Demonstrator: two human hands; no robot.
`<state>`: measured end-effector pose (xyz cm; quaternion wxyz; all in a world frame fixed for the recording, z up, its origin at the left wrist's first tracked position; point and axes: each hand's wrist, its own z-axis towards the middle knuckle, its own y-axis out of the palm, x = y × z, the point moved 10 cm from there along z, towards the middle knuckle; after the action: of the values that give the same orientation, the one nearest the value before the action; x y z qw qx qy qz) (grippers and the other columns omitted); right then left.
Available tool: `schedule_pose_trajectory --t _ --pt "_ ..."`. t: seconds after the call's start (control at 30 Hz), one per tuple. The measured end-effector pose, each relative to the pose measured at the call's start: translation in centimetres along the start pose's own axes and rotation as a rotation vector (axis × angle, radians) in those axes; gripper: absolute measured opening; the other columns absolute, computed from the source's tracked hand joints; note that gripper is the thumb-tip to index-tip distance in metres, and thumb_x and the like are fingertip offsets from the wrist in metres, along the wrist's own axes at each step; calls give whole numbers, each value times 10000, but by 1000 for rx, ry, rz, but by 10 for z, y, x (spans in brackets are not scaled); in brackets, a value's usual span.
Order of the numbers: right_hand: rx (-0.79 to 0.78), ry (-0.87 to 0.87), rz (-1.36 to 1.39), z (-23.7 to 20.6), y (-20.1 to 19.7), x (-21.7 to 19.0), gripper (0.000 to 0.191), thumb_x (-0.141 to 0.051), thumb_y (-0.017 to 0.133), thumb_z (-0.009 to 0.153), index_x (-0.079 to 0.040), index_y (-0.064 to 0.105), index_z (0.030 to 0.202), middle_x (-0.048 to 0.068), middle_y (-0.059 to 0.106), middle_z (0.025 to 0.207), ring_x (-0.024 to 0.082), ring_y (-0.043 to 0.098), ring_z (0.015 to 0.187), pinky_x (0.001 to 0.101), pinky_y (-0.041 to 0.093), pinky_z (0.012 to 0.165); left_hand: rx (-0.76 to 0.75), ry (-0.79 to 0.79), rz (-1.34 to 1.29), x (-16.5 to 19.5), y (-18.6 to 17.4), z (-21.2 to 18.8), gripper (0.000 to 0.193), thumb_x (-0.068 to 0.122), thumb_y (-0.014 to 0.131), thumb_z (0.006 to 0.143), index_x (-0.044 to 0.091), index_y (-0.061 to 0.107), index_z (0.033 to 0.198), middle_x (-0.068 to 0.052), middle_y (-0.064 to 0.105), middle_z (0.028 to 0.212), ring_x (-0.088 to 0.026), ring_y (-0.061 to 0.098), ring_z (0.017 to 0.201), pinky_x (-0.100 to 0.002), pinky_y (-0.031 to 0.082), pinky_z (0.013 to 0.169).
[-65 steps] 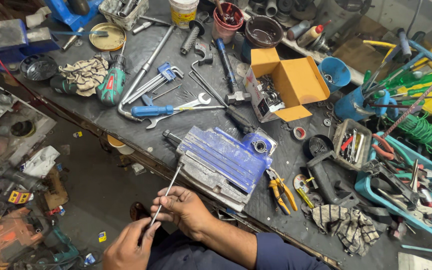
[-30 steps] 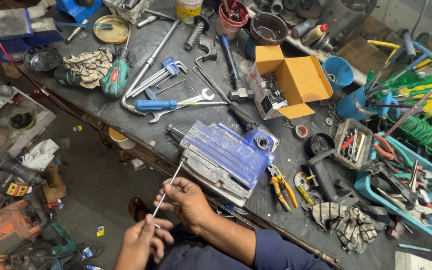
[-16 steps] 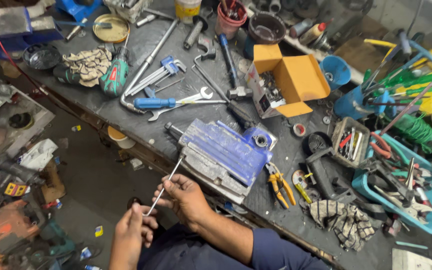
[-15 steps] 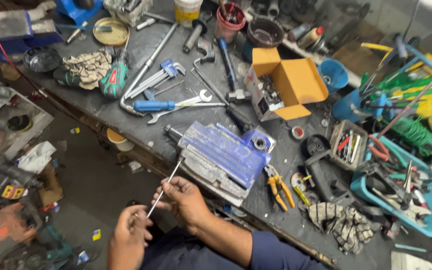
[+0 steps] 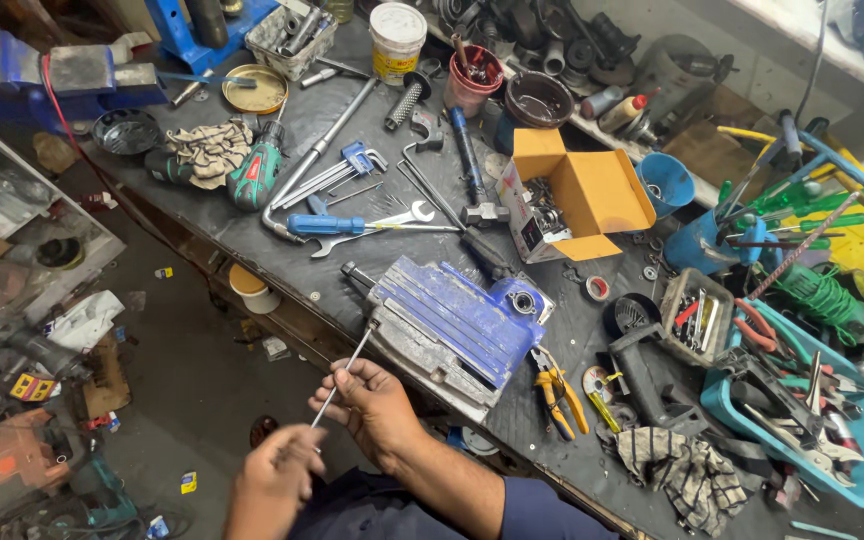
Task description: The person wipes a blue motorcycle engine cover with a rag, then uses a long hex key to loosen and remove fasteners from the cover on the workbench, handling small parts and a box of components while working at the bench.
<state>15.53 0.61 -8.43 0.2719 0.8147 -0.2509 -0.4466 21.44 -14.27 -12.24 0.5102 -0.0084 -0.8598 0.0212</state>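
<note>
A blue finned metal housing [image 5: 449, 327] lies at the near edge of the dark workbench [image 5: 302, 262]. A thin metal rod [image 5: 343, 376] sticks out of its near left corner and slants down towards me. My right hand [image 5: 377, 408] grips the rod near its middle, just in front of the housing. My left hand [image 5: 270, 487] holds the rod's lower end, below the bench edge and close to my body.
Yellow-handled pliers [image 5: 556, 387] and a grey rag [image 5: 680, 470] lie right of the housing. An open orange box [image 5: 577, 192], spanners [image 5: 367, 222], a green drill [image 5: 255, 172], a teal tool tray [image 5: 799, 408] and tubs crowd the bench. Scrap parts litter the floor at left.
Both hands stay on the rod. The left hand has shifted slightly lower and to the right along it, and the view has tilted a little; the housing has not moved.
</note>
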Motion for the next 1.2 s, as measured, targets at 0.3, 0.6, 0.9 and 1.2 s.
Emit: schedule_pose_trajectory --t 0.3,0.6,0.9,1.2 --pt "-30 -29 -6 -1 -1 -1 190 -155 667 994 -22 614 1118 76 680 978 181 715 906 363 633 867 237 142 168 50 -18 -16 276 323 625 1052 68 714 999 -47 668 720 -132 615 608 -300 476 562" --pt "-4 -29 -15 -3 -6 2 160 -151 652 1014 -26 601 1100 77 674 980 183 707 906 357 625 867 404 892 683 102 6 -80 326 377 600 962 88 683 1087 -78 724 897 -135 658 672 -271 515 573" --pt "29 -42 19 -6 2 4 152 -157 649 1004 -52 622 1111 55 671 955 164 699 868 354 642 821 -300 -77 -172 14 25 2 458 420 531 970 28 733 1097 -123 768 757 -170 650 523 -314 519 479" --pt "147 -141 42 -9 11 6 145 -144 666 1007 -38 637 1102 63 685 964 160 703 870 353 631 796 116 1003 805 135 -13 -56 207 365 655 939 158 668 934 -45 737 831 -252 697 703 -396 533 587"
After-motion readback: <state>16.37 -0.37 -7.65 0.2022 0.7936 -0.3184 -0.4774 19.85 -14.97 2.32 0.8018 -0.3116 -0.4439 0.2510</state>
